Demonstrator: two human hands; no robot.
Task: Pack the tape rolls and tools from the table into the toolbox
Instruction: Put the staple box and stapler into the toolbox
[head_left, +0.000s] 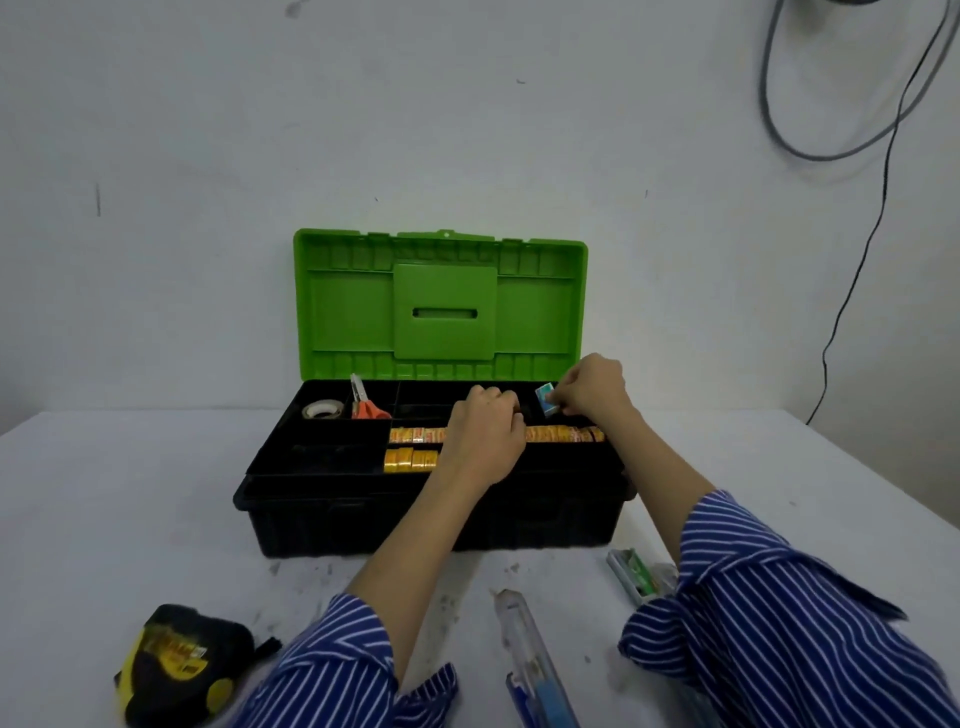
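Right now the right hand (592, 387) pinches a small blue box (548, 399) between thumb and fingertips at centre right of the frame, holding it over the back right compartment of the toolbox tray, probably so that it drops in on edge and fits the narrow slot. The left hand (485, 431), at centre frame, lies over the tray with its fingers curled down towards the row of yellow tape rolls (415, 434); whether its grip has closed on a roll is hidden by the back of the hand. It may be steadying or tidying the row.

The rolls stand side by side on edge in two front channels, which keeps them from rolling. Further left in the tray sit a pale tape roll (322, 410) and orange-handled scissors (363, 405). The toolbox (337, 519) stands mid-frame with its green lid (441, 301) propped upright against the wall.

Still to be packed on the surface (130, 493): a yellow and black tape measure (176, 665) at lower left, a clear-handled tool (530, 660) at lower centre, and a green and grey item (636, 574) by the right sleeve.
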